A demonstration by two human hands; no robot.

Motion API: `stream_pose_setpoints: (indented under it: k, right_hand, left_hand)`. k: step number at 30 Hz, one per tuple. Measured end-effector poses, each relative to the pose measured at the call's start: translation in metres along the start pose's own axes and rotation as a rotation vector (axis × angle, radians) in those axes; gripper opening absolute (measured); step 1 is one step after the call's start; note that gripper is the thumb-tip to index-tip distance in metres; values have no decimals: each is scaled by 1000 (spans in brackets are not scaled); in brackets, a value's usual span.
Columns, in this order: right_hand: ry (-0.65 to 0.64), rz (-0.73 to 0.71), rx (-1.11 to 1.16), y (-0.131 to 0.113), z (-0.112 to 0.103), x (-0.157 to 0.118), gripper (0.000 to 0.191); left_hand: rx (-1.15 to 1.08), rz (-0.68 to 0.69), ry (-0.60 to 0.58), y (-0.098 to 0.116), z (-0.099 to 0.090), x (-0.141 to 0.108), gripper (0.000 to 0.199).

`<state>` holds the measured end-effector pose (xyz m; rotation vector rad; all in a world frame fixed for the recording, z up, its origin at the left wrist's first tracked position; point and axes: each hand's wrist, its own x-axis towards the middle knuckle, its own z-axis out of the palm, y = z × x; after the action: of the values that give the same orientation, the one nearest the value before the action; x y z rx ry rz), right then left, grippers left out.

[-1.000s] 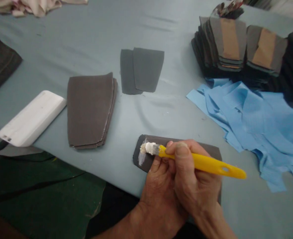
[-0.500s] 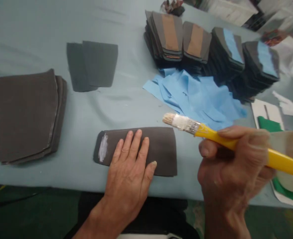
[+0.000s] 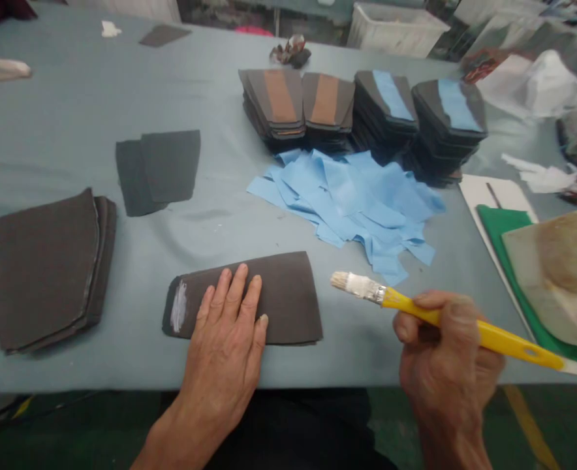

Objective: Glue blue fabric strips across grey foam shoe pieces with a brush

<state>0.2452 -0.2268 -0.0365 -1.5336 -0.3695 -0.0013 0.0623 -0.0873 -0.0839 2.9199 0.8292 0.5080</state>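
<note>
Bare-armed at the bench: the worker's left hand [image 3: 222, 326] and right hand [image 3: 445, 372] show broad palms, creased knuckles and thick fingers, the right one blurred. The left thumbnail [image 3: 264, 320] is pale and squared. No sleeve covers the left forearm [image 3: 181, 418]. Dark clothing [image 3: 288, 424] covers the lap.

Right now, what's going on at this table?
A person's left hand lies flat on a dark piece, which has a white smear near one end. Their right hand grips a yellow brush, its white-coated bristles held off the piece. Behind them, dark stacks stand beside crumpled blue sheets.
</note>
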Motion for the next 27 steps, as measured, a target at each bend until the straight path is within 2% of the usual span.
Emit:
stream_pose_setpoints:
  k: [4,9,18,24,27]
  right_hand:
    - [-35,59,4,10,4,2,46]
    - [-68,41,31,21,12,11,48]
    - [-210,7,79,17,33,19,49]
    - [-296,30,-150,33,24,18,50]
    - [-269,-20,-192,26,20,19,48]
  left_hand:
    - [28,4,30,-2,4,-2,53]
    - [40,-2,25,-1,4,-1,54]
    - [26,11,2,2,-1,1,54]
    - [1,4,-18,1,-2,1,55]
    - [-6,-5,-25,1,-1,1,55]
